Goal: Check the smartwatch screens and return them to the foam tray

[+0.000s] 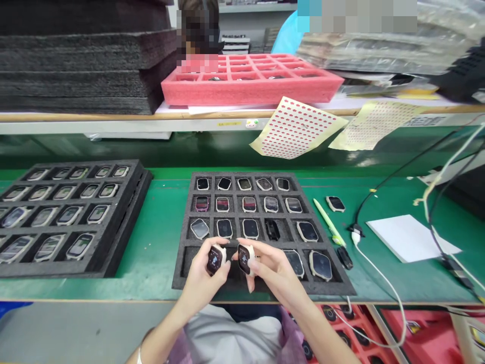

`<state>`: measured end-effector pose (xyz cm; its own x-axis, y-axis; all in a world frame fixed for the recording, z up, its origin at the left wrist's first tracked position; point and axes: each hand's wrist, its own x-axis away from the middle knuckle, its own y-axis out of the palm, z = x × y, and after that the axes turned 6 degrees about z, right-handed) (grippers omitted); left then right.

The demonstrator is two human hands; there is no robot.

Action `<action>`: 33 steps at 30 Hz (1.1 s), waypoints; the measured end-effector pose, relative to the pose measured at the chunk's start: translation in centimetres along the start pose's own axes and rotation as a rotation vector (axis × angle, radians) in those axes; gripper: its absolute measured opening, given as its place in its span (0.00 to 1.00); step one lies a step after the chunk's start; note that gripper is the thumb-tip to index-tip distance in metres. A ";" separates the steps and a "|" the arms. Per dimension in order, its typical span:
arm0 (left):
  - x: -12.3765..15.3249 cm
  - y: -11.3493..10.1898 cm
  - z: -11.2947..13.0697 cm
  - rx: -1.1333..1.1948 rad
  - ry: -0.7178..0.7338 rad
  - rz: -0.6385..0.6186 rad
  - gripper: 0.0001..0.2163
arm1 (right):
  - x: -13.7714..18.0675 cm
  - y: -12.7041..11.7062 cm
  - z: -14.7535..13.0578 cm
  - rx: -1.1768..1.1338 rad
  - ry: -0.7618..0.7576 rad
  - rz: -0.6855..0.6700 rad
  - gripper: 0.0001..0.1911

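My left hand [206, 268] is closed around a smartwatch case [215, 259] with a lit screen, its light frame pinched between thumb and fingers. Beside it, my right hand [267, 263] grips a second smartwatch case [244, 259], also lit and tilted to the left. Both are held over the front row of a dark grey foam tray [184, 235]. More strapless watches sit in the tray's pockets, among them a silver-framed one [320, 265] at the front right corner. One pocket holds a black piece [272, 229]. My hands partly hide the front row.
At left lies another foam tray [131, 202] of watches. To the right are a green pen [328, 220], a loose watch [335, 203], white paper [411, 236] and cables [382, 275]. Sticker sheets [297, 126] hang from the shelf, which bears a pink foam tray [250, 93]. People are behind.
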<state>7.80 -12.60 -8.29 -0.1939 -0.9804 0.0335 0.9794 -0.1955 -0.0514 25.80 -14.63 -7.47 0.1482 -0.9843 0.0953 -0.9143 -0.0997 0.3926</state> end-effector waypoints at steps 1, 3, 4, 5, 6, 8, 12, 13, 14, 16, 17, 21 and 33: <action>0.0 0.0 0.0 -0.014 0.011 0.001 0.15 | 0.0 0.0 0.0 -0.003 0.001 -0.001 0.18; 0.0 0.0 0.1 -0.031 0.021 0.004 0.13 | -0.1 -0.1 0.0 -0.008 0.005 -0.006 0.17; 0.0 0.1 0.1 -0.023 0.012 0.010 0.13 | -0.1 -0.2 0.0 -0.004 0.008 -0.007 0.17; 0.0 0.1 0.2 -0.005 -0.004 0.021 0.14 | -0.1 -0.2 0.0 0.003 0.011 -0.007 0.17; 0.1 0.1 0.3 0.016 -0.023 0.030 0.15 | -0.1 -0.2 0.0 0.012 0.014 -0.002 0.18; 0.2 0.2 0.4 0.047 -0.048 0.030 0.16 | -0.1 -0.2 0.0 0.031 0.021 0.003 0.20; 0.3 0.1 0.6 0.027 -0.018 0.016 0.13 | 0.0 -0.2 0.0 0.035 0.041 0.016 0.20; 0.3 0.1 0.6 0.030 -0.011 0.021 0.13 | 0.0 -0.2 0.0 0.036 0.045 0.018 0.20; 0.3 0.1 0.7 0.040 -0.013 0.028 0.14 | 0.0 -0.2 0.0 0.037 0.046 0.017 0.20; 0.3 0.1 0.7 0.059 -0.026 0.034 0.15 | 0.0 -0.2 0.0 0.039 0.035 0.010 0.20; 0.3 0.1 0.7 0.057 -0.026 0.034 0.15 | 0.0 -0.2 0.0 0.039 0.028 0.007 0.20; 0.3 0.0 0.6 0.031 0.018 0.026 0.13 | -0.1 -0.3 0.1 0.027 0.027 -0.001 0.19; 0.1 0.2 0.9 0.054 -0.023 0.051 0.14 | -0.1 -0.2 0.1 -0.003 0.026 0.024 0.20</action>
<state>7.99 -12.73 -7.42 -0.1433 -0.9882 0.0548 0.9896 -0.1435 0.0006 25.90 -14.49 -7.66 0.1359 -0.9823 0.1288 -0.9167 -0.0754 0.3925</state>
